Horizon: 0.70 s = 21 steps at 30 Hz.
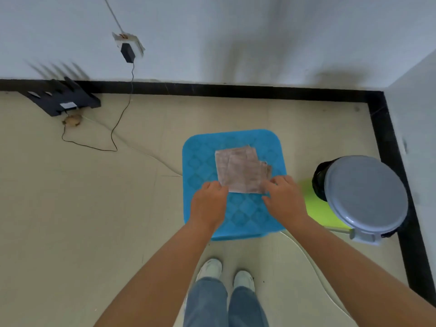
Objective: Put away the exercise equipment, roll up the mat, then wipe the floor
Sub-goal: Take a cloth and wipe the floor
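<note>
The floor (82, 197) is pale tile running to a black skirting board (236, 89) and white wall (236, 31), and in the corner stands a blue plastic stool (200, 161) whose patterned square seat serves here as the counter. At three o'clock from the stool is a grey-lidded bin (364, 197) with a black liner, touching a lime-green flat thing (316, 208) that lies between bin and stool; what that is I cannot tell. At ten o'clock, well apart by the wall, lies a black router (63, 100) with its thin cable (118, 128) looping across the floor up to a plug (127, 51). On the seat, toward its twelve o'clock half, lies a folded pinkish-grey cloth (243, 171), the thing for wiping. It looks light, soft and limp, thin enough to sag or unfold if lifted by one corner, and not slippery or fragile. The left hand (208, 204) pinches its near left corner, fingers curled under the edge; the right hand (283, 197) pinches the near right corner likewise, so each grip is narrow and closed on cloth. Holding both near corners, or bunching the folded stack in one palm, would likely keep it from falling open. No mat or exercise gear shows here, so the wiping step seems at hand.
</note>
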Each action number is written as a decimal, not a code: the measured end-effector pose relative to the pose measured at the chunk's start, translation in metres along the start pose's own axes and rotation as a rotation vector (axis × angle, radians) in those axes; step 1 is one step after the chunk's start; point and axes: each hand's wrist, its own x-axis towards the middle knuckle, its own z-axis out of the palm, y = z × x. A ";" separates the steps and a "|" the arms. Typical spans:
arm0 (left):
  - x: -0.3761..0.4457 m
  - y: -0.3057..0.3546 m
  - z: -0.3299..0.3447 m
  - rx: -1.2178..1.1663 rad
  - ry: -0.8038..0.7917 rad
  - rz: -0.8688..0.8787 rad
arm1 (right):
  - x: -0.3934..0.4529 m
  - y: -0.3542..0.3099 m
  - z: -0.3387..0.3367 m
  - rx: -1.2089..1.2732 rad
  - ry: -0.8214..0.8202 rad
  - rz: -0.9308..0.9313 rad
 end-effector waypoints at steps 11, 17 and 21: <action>0.027 -0.020 0.027 -0.002 0.018 0.053 | 0.009 0.007 0.039 0.198 0.273 0.078; 0.032 -0.012 0.012 -0.007 -0.050 0.158 | -0.002 0.008 0.025 0.256 0.312 0.199; 0.033 0.017 -0.030 -0.134 -0.026 0.304 | -0.034 0.029 -0.007 0.368 0.287 0.228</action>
